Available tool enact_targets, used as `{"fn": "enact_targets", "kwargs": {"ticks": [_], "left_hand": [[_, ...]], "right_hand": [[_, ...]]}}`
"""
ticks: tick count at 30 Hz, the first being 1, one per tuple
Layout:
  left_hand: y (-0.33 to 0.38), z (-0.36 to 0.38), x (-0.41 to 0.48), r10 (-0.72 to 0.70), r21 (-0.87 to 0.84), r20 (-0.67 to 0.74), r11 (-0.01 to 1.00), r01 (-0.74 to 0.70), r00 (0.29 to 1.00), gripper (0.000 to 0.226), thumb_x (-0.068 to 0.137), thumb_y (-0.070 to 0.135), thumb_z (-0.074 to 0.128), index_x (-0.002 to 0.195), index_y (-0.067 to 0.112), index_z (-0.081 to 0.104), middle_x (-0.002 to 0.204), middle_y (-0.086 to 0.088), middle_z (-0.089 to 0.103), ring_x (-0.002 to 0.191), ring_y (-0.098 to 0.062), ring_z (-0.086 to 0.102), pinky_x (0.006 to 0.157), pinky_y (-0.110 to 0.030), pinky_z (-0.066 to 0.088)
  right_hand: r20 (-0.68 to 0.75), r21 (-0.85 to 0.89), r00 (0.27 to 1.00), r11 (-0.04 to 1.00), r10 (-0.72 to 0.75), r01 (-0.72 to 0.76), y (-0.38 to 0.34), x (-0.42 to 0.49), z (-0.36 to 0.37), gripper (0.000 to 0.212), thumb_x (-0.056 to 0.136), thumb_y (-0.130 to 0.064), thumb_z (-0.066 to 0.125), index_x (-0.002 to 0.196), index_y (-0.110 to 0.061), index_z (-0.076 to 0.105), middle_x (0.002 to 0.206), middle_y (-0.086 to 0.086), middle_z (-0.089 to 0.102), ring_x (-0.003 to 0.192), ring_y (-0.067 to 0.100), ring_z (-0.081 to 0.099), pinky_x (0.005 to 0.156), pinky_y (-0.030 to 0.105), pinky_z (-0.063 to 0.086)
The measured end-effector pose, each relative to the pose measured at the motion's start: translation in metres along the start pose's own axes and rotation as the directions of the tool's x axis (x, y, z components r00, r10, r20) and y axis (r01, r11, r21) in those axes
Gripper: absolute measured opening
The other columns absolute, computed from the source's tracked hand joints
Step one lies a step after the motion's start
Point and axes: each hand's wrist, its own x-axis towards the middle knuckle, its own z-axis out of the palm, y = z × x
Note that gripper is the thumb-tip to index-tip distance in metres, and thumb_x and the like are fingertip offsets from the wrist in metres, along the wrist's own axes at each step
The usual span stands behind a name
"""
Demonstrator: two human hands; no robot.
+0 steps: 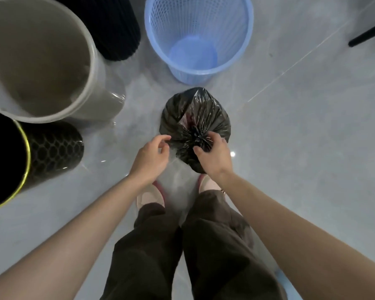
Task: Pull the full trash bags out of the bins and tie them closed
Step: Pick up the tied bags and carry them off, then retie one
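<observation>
The right hand (212,156) pinches the bag (195,113) at its neck. The left hand (152,154) curls its fingers (161,139) beside it, contact unclear. Twist tight before knotting.

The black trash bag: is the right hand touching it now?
Touching. The head view shows the right hand with its fingers curled round the gathered neck of the black trash bag.

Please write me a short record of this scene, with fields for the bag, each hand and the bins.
black trash bag: out of the bins, on the floor, neck gathered
right hand: grips the gathered neck
left hand: beside the bag, fingers curled; grip unclear
blue basket: beyond the bag, empty
grey bin: at the left, clear plastic liner
</observation>
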Motion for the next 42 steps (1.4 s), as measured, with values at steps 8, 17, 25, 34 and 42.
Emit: {"fn": "enact_targets", "kwargs": {"ticks": [8,17,25,34,42], "left_hand": [[-0.02,0.002,0.02,-0.001,-0.037,-0.017,0.999,0.001,1.0,0.035,0.099,0.02,0.04,0.133,0.021,0.048,0.13,-0.002,0.055,0.117,-0.018,0.053,0.091,-0.023,0.037],[-0.018,-0.003,0.009,0.074,-0.008,-0.019,0.997,-0.074,0.997,0.036,0.098,0.018,0.04,0.133,0.022,0.047,0.13,-0.003,0.053,0.115,-0.017,0.052,0.089,-0.022,0.037],[-0.02,0.009,0.042,0.248,0.142,0.029,0.958,-0.25,0.968,0.051,0.095,0.013,0.044,0.142,0.031,0.036,0.148,-0.002,0.031,0.13,-0.024,0.04,0.11,-0.034,0.033],[0.008,0.007,0.047,0.191,-0.021,0.0,0.981,-0.191,0.982,0.045,0.089,0.018,0.06,0.133,0.023,0.052,0.127,-0.008,0.056,0.116,-0.022,0.054,0.103,-0.033,0.041],[0.048,-0.045,-0.059,0.085,-0.21,-0.157,0.971,-0.117,0.984,0.019,0.087,0.019,0.063,0.105,0.015,0.069,0.087,0.003,0.062,0.081,-0.009,0.054,0.069,-0.009,0.038]], "right_hand": [[0.015,-0.18,1.0,0.984,0.018,-0.015,0.003,0.024,0.032,0.014,0.085,-0.018,0.053,0.09,-0.025,0.064,0.101,0.002,0.067,0.098,0.024,0.061,0.085,0.037,0.051],[-0.025,-0.314,0.998,0.948,-0.062,0.051,-0.002,0.0,0.051,0.059,0.074,-0.047,0.071,0.113,-0.014,0.042,0.117,0.005,0.048,0.112,0.026,0.047,0.083,0.044,0.046],[-0.105,-0.284,0.985,0.953,-0.136,0.101,0.018,0.02,0.06,0.035,0.085,-0.021,0.063,0.115,-0.014,0.048,0.115,0.007,0.052,0.104,0.028,0.053,0.077,0.037,0.043],[-0.138,-0.116,0.936,0.943,-0.325,0.31,0.012,0.011,0.015,0.024,0.075,0.004,0.055,0.092,-0.014,0.057,0.09,0.004,0.063,0.082,0.022,0.057,0.074,0.036,0.047],[0.031,-0.142,0.905,0.895,-0.423,0.423,-0.045,-0.082,-0.061,0.027,0.075,0.003,0.059,0.09,-0.019,0.06,0.083,0.001,0.062,0.078,0.018,0.057,0.073,0.029,0.045]]}}
